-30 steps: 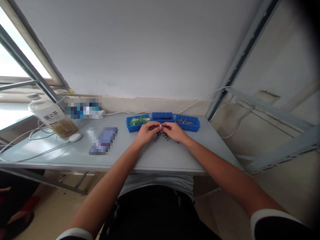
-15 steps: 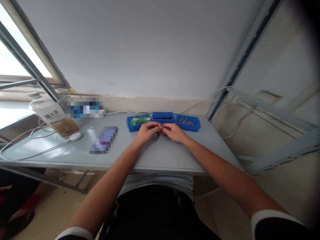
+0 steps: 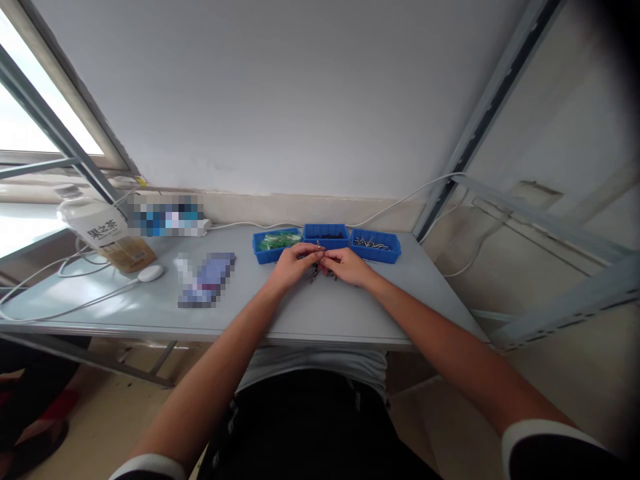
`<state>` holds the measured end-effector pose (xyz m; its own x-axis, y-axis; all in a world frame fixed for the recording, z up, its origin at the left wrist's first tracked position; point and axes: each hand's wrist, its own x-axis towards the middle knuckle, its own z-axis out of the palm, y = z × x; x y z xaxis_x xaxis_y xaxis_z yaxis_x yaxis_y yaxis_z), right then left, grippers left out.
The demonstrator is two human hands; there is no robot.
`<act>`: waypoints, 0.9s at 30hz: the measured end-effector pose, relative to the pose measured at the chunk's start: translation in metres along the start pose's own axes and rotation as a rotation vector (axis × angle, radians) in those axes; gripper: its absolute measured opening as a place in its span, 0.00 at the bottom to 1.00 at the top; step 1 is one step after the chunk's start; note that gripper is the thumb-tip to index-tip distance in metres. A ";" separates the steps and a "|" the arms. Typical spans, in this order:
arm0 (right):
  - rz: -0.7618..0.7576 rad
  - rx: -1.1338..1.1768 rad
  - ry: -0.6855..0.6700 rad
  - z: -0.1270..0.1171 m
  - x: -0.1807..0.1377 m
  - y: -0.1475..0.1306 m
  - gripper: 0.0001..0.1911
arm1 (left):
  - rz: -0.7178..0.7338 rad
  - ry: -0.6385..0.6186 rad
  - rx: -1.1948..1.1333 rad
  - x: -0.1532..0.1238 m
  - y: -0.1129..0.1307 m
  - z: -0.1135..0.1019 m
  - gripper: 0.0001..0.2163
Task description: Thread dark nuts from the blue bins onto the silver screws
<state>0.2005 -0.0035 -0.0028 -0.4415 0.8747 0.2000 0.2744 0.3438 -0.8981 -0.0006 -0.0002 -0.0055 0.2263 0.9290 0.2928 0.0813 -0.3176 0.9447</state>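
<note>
My left hand (image 3: 297,262) and my right hand (image 3: 347,266) meet over the grey table, fingertips pinched together. Between them is a small metallic piece (image 3: 319,247), mostly covered by the fingers and too small to name. Small dark metal parts (image 3: 315,272) lie on the table under the hands, partly hidden. Just beyond are three blue bins: the left bin (image 3: 270,256) holds green pieces in clear wrapping, the middle bin (image 3: 326,229) small dark parts, and the right bin (image 3: 376,254) thin silvery metal pins or screws.
On the left of the table (image 3: 240,313) stand a tea bottle (image 3: 107,230), a white round device (image 3: 151,273) with a cable and a blurred purple item (image 3: 210,277). A white cable runs along the wall. Metal frame posts rise at both sides; a person's leg shows lower left.
Both hands stay in nearly the same place, with only slight finger movement. The small metallic piece between the fingertips now sticks up a little more.
</note>
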 end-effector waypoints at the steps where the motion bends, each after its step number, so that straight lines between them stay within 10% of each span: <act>1: -0.007 0.010 -0.002 0.000 0.000 -0.001 0.17 | -0.021 0.001 -0.013 0.000 0.000 0.000 0.17; 27: 0.040 0.070 0.089 -0.002 0.002 0.005 0.18 | 0.103 -0.035 0.103 0.002 -0.004 -0.002 0.11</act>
<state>0.2028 0.0002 -0.0060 -0.3533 0.9151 0.1944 0.2283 0.2859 -0.9307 -0.0021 0.0032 -0.0082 0.2723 0.8837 0.3806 0.1547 -0.4306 0.8892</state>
